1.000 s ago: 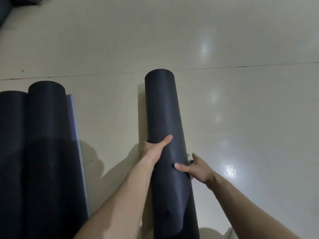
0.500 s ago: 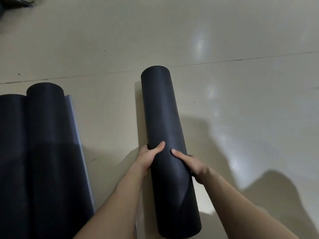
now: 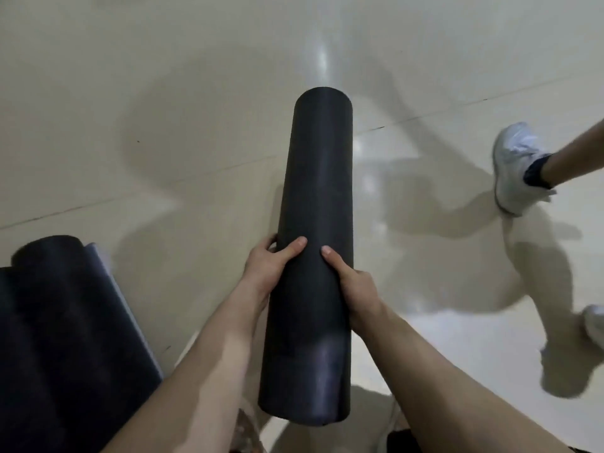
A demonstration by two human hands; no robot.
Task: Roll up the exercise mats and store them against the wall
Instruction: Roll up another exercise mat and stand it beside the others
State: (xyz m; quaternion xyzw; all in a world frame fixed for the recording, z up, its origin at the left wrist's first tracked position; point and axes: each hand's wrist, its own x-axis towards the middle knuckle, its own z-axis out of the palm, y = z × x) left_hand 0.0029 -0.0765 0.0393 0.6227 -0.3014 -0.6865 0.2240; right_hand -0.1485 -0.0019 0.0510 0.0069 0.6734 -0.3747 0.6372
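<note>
A black rolled-up exercise mat is held off the pale floor in front of me, its length pointing away from me. My left hand grips its left side near the middle, thumb on top. My right hand grips the right side at about the same height, thumb on top. The near end of the roll hangs free between my forearms. Two more dark rolled mats lie side by side on the floor at the lower left, one with a grey-blue loose edge.
Another person's leg with a white sneaker and dark sock steps in at the right edge; a second white shoe shows lower right. The glossy cream floor stretches ahead with a seam line across it.
I have lifted the rolled mat off the floor with both hands. The view has swung right, pushing the other mats to the lower left. Another person's feet have come into view at the right.
</note>
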